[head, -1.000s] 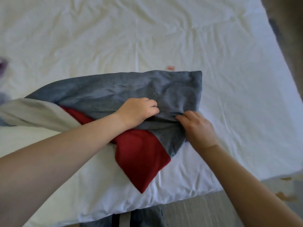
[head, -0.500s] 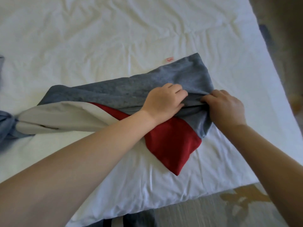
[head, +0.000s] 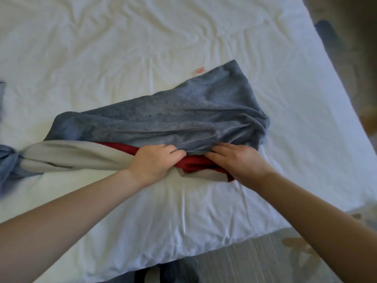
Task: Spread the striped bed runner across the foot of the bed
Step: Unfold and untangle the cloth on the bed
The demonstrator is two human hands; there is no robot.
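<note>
The bed runner (head: 173, 117) lies bunched on the white bed (head: 142, 48), with a wide grey-blue band on top, a red band under it and a pale grey band trailing off to the left. My left hand (head: 155, 162) grips the cloth where the grey-blue, red and pale bands meet, fingers curled into the folds. My right hand (head: 238, 160) grips the lower edge of the grey-blue band just to the right, over the red strip. The runner's left end is twisted and runs out of view.
The bed's right edge (head: 334, 94) and near corner drop to a grey patterned floor (head: 265, 260). A small white label with red marks (head: 200, 70) lies on the sheet behind the runner. Dark striped fabric (head: 169, 272) shows below the near edge.
Both hands have pulled toward the near edge of the bed. The red corner that hung out below is now folded up, leaving only a narrow red strip between the hands.
</note>
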